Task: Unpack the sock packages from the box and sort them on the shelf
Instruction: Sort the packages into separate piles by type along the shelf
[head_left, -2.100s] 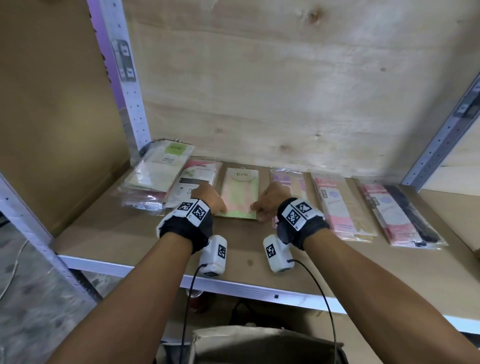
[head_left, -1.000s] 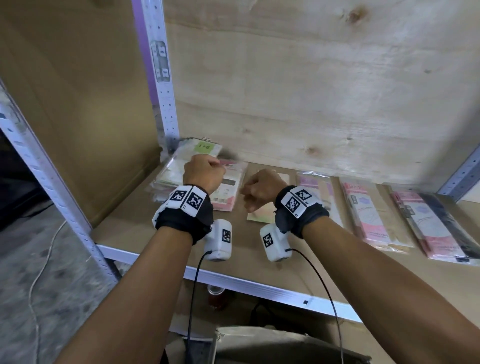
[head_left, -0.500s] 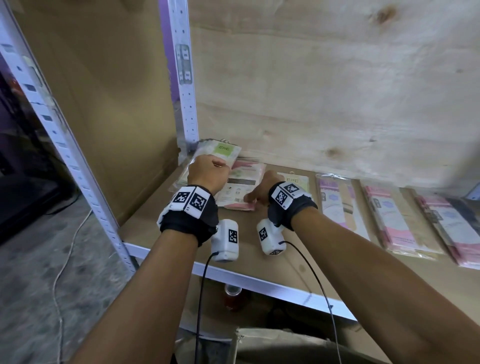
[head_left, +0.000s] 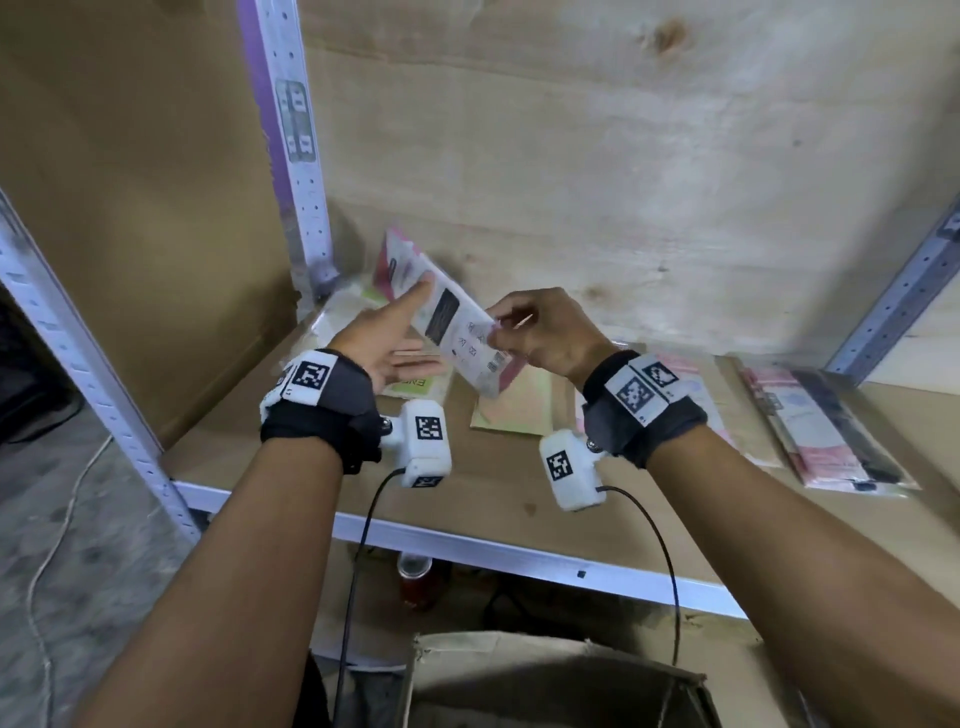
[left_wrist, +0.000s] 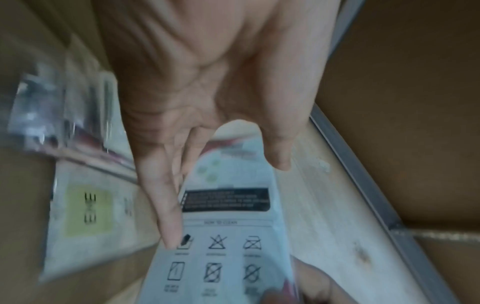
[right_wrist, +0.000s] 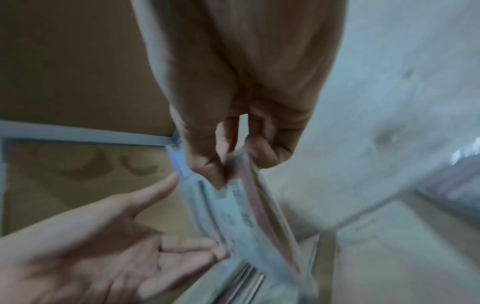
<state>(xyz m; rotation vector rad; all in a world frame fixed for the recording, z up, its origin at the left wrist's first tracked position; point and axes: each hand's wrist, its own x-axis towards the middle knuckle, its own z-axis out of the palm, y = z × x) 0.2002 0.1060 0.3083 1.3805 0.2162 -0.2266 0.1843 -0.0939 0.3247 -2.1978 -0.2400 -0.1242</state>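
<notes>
My right hand (head_left: 511, 332) pinches the near end of a white and pink sock package (head_left: 447, 317) and holds it tilted above the shelf (head_left: 488, 483); the same package (right_wrist: 233, 207) hangs from thumb and fingers in the right wrist view. My left hand (head_left: 400, 338) is spread flat, palm up, its straight fingers against the package's side (left_wrist: 228, 232). Below them a green-labelled package (head_left: 415, 387) and a pale yellow package (head_left: 514, 405) lie on the shelf. Pink packages (head_left: 826, 426) lie in a row to the right.
A stack of packages (head_left: 343, 312) sits in the back left corner by the perforated metal upright (head_left: 296, 140). A plywood wall backs the shelf. An open cardboard box (head_left: 550, 680) stands below the shelf's front rail, and a red can (head_left: 415, 582) sits under it.
The right hand has lifted a white and pink package off the left pile and tilted it up. The left hand has opened out from a curled grip and now lies against that package.
</notes>
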